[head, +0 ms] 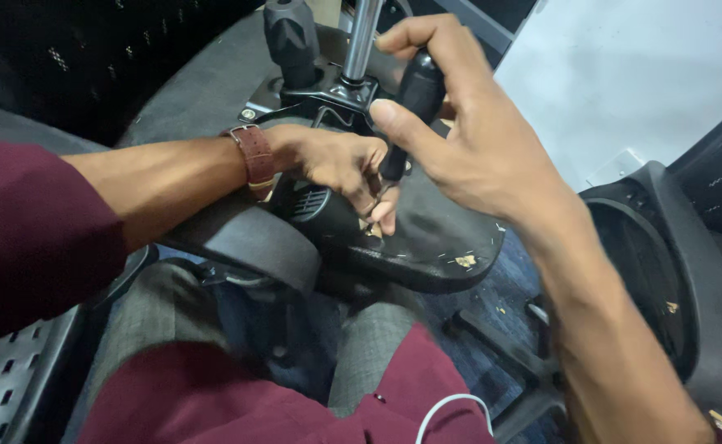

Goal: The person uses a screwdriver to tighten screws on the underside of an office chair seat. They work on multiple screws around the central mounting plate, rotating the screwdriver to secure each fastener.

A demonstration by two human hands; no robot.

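the fingers (427,37) of the right hand (476,140) were closed around a black screwdriver handle (420,86), its long axis running down-left toward the upturned chair seat (443,238); the left hand (336,164), nearer the tip, pinched closed at the shaft's lower end.

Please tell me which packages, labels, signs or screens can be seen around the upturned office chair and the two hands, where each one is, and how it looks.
None: no package, sign or screen is in view.
Nearest to a label: pale torn sticker scraps on the black chair seat underside, just right of the left hand.
The right hand grips a black tool handle, plain, with no label visible.
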